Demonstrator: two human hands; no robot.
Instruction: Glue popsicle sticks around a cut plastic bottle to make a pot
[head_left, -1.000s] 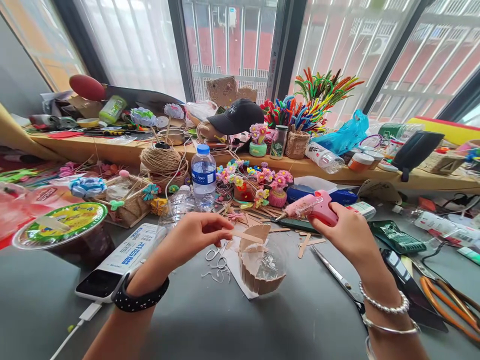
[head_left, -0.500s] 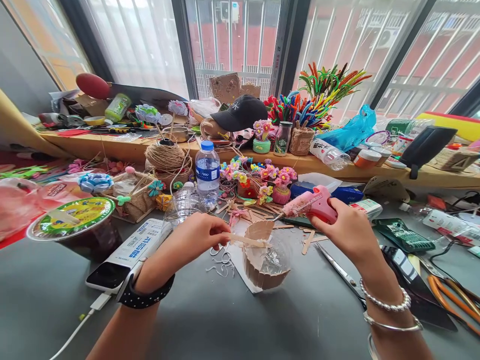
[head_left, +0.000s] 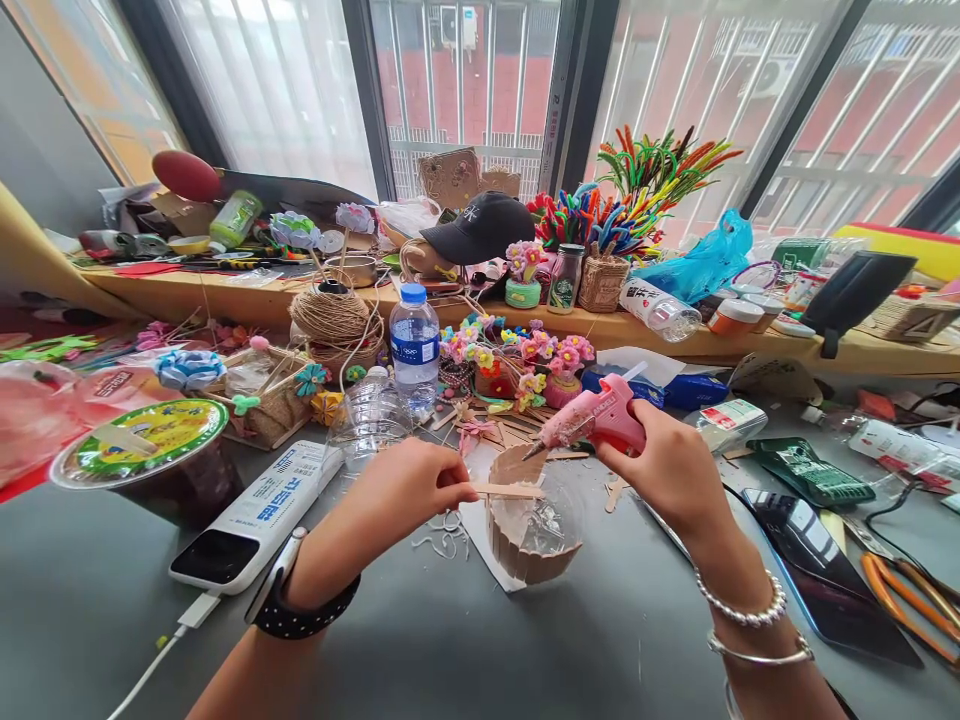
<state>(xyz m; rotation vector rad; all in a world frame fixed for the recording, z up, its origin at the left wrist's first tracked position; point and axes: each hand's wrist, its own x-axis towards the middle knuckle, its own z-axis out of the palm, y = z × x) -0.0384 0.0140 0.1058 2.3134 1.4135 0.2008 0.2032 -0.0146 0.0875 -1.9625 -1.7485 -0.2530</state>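
Between its thumb and fingers, my left hand [head_left: 429, 478] pinches one end of a popsicle stick [head_left: 510, 491], which lies level over a clear plastic cup. My right hand [head_left: 667, 455] is wrapped round the handle of a pink glue gun [head_left: 592, 415]. The gun's nozzle points down and left, just above the stick and apart from it. Below both hands stands the plastic cup [head_left: 559, 515], its side partly covered with a row of popsicle sticks [head_left: 529, 562]. A white sheet of paper [head_left: 480, 530] lies under the cup.
Loose popsicle sticks [head_left: 517, 432] lie behind the cup, near a water bottle [head_left: 415, 350] and crocheted flowers [head_left: 555, 355]. To the left are a power bank [head_left: 255, 515] and a lidded tub [head_left: 142, 450]. Rightward lie a phone [head_left: 825, 575] and orange-handled scissors [head_left: 911, 600].
My right hand has moved left with the glue gun, bringing the nozzle over the stick. My left hand has shifted slightly right, and its popsicle stick is now more level.
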